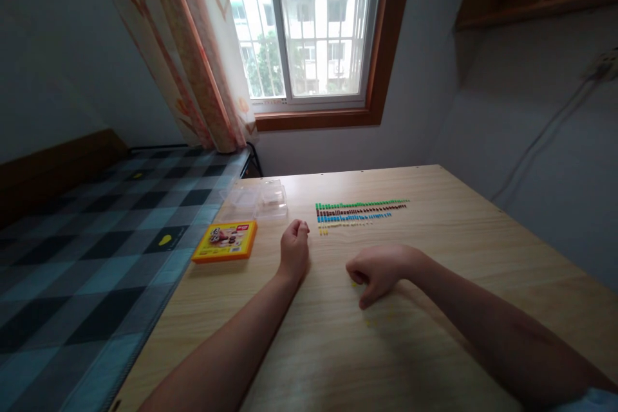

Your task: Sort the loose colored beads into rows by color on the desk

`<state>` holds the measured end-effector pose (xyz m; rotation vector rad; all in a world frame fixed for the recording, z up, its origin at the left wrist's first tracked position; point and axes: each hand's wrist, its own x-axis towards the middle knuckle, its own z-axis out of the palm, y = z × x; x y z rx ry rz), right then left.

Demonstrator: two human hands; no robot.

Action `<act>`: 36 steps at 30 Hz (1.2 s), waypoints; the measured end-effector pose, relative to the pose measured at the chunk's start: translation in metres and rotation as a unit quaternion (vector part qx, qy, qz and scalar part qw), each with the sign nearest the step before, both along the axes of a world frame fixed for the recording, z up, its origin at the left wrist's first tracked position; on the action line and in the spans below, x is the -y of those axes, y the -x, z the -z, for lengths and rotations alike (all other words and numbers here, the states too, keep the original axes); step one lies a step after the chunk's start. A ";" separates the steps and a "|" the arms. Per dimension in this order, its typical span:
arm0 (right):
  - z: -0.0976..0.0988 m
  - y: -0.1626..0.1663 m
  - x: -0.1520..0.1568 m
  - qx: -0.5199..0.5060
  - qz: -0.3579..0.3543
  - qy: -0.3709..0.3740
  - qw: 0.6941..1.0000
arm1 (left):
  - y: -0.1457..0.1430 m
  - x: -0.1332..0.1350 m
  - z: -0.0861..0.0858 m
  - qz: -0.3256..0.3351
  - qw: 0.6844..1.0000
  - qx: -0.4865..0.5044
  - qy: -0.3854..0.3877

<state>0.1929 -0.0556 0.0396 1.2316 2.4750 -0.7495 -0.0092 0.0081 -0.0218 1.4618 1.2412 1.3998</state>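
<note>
Left hand (294, 246) rests fisted on the desk (458, 238), holding nothing visible. Right hand (379, 270), curled shut, touches tiny yellow pieces (369, 322) (barely discernible) mid-desk. Sorted bead rows (360, 210) lie nearer the far edge.

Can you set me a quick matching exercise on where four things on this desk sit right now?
Things:
1. flat yellow cardboard box
2. clear plastic tray
3. rows of tiny green, brown and blue pieces
4. few loose tiny yellow pieces

Places:
A. beside the curled right hand
B. far middle of the wooden desk, beyond both hands
C. desk's left edge, left of the closed left hand
D. just behind the yellow box

Pairs: 1-C, 2-D, 3-B, 4-A
</note>
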 end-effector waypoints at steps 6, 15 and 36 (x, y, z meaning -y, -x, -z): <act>0.001 0.001 -0.001 -0.011 -0.001 -0.001 1.000 | 0.000 0.001 0.000 0.002 1.000 -0.010 -0.003; -0.002 0.005 0.000 -0.008 0.015 -0.009 1.000 | 0.001 0.000 0.001 -0.002 1.000 -0.020 -0.008; -0.002 0.010 0.002 -0.006 0.024 -0.038 0.999 | 0.000 0.002 -0.003 0.008 0.999 -0.039 -0.016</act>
